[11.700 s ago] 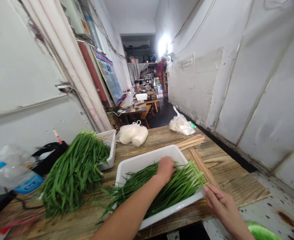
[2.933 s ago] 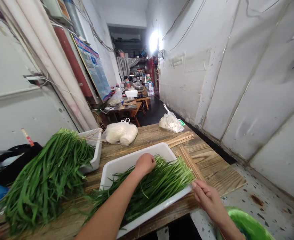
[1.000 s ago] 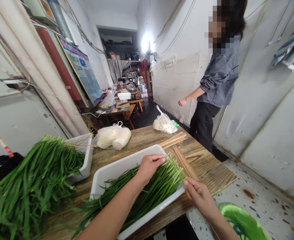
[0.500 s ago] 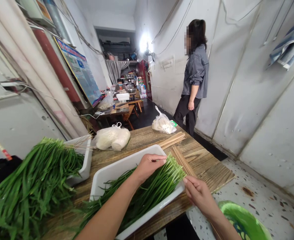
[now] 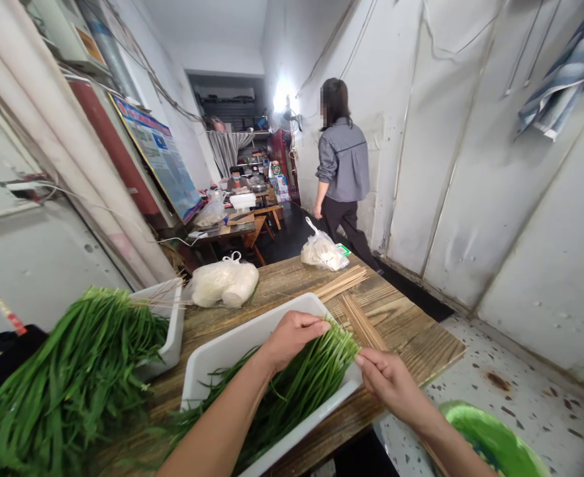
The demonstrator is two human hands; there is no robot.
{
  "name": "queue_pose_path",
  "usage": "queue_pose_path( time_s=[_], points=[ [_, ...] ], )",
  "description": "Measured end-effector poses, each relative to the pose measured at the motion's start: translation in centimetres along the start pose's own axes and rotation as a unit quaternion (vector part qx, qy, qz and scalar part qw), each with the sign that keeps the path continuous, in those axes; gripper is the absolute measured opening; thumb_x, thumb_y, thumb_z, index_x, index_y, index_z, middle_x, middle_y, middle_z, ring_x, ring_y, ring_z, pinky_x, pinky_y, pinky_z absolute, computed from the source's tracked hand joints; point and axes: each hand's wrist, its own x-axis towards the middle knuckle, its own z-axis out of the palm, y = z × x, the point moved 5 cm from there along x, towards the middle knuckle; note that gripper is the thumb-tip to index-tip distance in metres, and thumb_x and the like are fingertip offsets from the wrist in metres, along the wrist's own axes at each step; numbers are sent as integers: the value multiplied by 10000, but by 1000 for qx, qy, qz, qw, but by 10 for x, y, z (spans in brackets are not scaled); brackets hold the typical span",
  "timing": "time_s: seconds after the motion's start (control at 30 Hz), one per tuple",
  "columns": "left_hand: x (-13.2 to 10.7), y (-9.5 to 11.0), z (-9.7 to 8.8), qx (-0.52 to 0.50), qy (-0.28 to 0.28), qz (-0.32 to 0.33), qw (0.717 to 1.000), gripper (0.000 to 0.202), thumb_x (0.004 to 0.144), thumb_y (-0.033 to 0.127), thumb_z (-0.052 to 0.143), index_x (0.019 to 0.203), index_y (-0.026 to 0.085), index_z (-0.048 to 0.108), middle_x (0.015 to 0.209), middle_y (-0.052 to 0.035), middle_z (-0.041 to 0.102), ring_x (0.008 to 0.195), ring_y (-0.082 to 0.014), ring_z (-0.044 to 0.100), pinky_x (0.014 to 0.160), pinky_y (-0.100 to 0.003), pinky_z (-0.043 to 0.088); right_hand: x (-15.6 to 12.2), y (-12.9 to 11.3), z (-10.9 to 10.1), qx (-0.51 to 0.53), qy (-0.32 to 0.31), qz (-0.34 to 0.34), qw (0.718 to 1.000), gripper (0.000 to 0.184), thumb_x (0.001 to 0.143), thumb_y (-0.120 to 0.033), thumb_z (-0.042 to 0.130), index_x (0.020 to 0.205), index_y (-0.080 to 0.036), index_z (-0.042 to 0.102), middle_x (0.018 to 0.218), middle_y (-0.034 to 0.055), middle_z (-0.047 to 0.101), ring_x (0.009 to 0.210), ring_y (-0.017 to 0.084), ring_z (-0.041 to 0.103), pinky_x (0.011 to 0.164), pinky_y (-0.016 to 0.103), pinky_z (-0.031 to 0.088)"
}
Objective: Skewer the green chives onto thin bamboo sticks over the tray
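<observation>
A white plastic tray (image 5: 189,381) on the wooden table holds a bunch of garlic chives (image 5: 316,371), pale cut ends toward the right. My left hand (image 5: 296,338) reaches over the tray, thumb and fingers pinched at the chives' pale ends on the far side. My right hand (image 5: 384,377) is at the tray's right edge, fingers closed beside the near-side stem ends. A thin bamboo skewer (image 5: 435,458) shows below my right forearm, seemingly running from that hand; its tip is hidden. Bundles of loose bamboo skewers (image 5: 361,321) lie just beyond the tray.
At left, a second tray (image 5: 174,331) bears a large heap of chives (image 5: 68,371), with skewers sticking out. Two plastic bags (image 5: 225,281) (image 5: 324,252) stand along the table's far side. A green basket (image 5: 490,437) is on the floor at right. Someone in a checked shirt (image 5: 346,162) walks beyond the table.
The person in the checked shirt has walked left and farther away, back now turned. My hands keep nearly the same grip, with the right one slightly left in view.
</observation>
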Motion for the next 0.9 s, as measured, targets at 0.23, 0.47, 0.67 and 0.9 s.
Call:
queue_pose_path(
  time_s=[0.23,0.47,0.67,0.9],
  points=[
    [4,9,-10,-43,-14,27,999,434,668,403,662,1013,143,634,758,-28,656,690,-150,586,665,-250,444,21,-12,0,-19,-3,-26,999,325,864,-435,444,689,-167,500,473,-79,317,415,68,287,407,199,238],
    [-11,4,-8,36,-137,-9,990,409,557,345,746,910,149,688,909,-53,693,843,-219,619,810,-317,455,17,-28,-16,-146,33,-81,985,317,823,-348,525,1028,-127,624,473,-59,377,435,97,371,431,217,325],
    [-16,12,-10,94,-153,18,984,394,487,331,781,834,164,699,881,-21,696,829,-217,617,786,-285,474,23,-72,-44,-239,89,-218,942,318,731,-361,633,1003,-200,671,607,29,650,590,185,603,514,244,471],
    [-24,-1,-39,83,-84,-5,993,438,532,379,748,888,137,671,907,-33,682,825,-201,605,796,-305,463,59,-127,-49,-222,58,-179,957,317,767,-435,580,956,-195,666,477,-30,502,393,98,417,360,212,339]
  ],
)
